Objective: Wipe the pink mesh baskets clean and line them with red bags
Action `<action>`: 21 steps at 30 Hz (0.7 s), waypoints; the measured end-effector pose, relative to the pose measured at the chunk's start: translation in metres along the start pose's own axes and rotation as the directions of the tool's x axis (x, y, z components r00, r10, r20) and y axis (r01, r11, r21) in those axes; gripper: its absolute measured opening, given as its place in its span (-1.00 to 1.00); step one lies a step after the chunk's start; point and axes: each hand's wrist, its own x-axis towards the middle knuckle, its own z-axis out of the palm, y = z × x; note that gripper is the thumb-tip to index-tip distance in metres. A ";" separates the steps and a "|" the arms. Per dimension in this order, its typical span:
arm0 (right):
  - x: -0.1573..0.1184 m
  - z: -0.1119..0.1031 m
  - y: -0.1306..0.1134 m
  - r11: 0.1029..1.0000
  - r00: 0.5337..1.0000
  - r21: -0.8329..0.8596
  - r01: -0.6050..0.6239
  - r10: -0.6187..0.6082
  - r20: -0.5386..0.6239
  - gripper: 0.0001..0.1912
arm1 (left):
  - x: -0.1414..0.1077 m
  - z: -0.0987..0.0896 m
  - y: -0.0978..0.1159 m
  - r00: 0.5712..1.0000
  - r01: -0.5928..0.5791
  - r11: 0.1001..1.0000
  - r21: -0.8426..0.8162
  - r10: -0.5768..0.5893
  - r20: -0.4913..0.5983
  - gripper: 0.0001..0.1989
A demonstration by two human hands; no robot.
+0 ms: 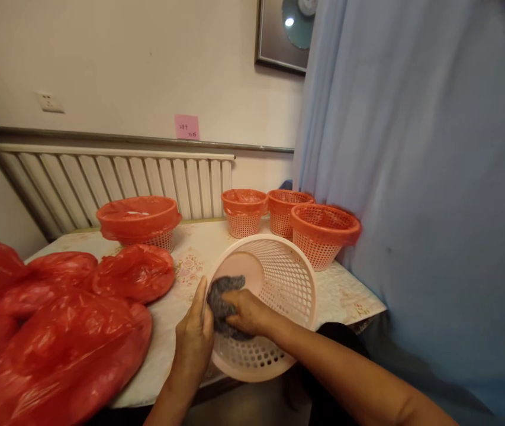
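Head view: a blue curtain [425, 177] fills the right side, beside a table [181, 313] whose left part lies under red bags [66, 349], cut off by the picture's left edge. Over the table's front edge tilts a pale pink basket [294, 284], mouth turned toward the camera, most of its outer wall out of sight. Lined baskets [243, 216] stand behind it, some partly covering one another. The right hand [250, 313] reaches into the basket from the lower right, forearm crossing the rim, fingers bent and pinching a grey cloth against the inner left wall; the fingertips are partly buried, so how firm the hold is cannot be told. The left hand [193, 328] rises nearly upright, pinching the rim's left side between thumb and fingers. Both forearms are cut off below, and the cloth's underside is hidden
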 end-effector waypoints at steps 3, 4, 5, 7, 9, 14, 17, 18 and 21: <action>-0.031 0.001 0.008 0.916 0.930 -0.378 0.138 0.011 0.367 -0.75 | 0.000 -0.001 -0.001 1.000 0.012 1.000 0.010 -0.012 -0.006 -0.48; -0.039 -0.002 0.011 0.874 0.902 -0.456 0.165 0.054 0.429 -0.75 | 0.000 -0.001 -0.001 1.000 0.010 1.000 0.009 -0.010 -0.006 -0.47; -0.045 -0.007 0.015 0.841 0.876 -0.510 0.180 0.099 0.472 -0.78 | 0.000 0.000 -0.001 1.000 0.004 1.000 0.008 -0.004 -0.006 -0.47; -0.050 -0.024 0.021 0.791 0.850 -0.589 0.166 0.188 0.492 -0.84 | 0.001 0.001 -0.001 1.000 -0.010 1.000 -0.001 0.010 -0.002 -0.47; -0.046 -0.047 0.026 0.737 0.850 -0.667 0.111 0.277 0.448 -0.84 | 0.002 0.002 0.000 1.000 -0.011 1.000 -0.004 0.011 -0.007 -0.47; -0.025 -0.096 0.030 0.667 0.910 -0.733 -0.132 0.375 0.178 -0.73 | 0.006 0.001 0.002 0.998 0.052 0.998 0.027 -0.051 -0.039 -0.45; -0.028 -0.090 0.029 0.706 0.898 -0.665 -0.243 0.424 0.121 -0.72 | 0.008 0.000 0.003 0.997 0.064 0.997 0.038 -0.062 -0.048 -0.45; -0.031 -0.082 0.028 0.735 0.887 -0.622 -0.270 0.441 0.137 -0.76 | 0.008 0.000 0.004 0.998 0.051 0.998 0.035 -0.049 -0.045 -0.45; -0.038 -0.045 0.026 0.840 0.859 -0.411 -0.355 0.466 0.209 -0.80 | 0.008 0.002 0.009 1.000 -0.010 1.000 0.023 0.011 -0.018 -0.46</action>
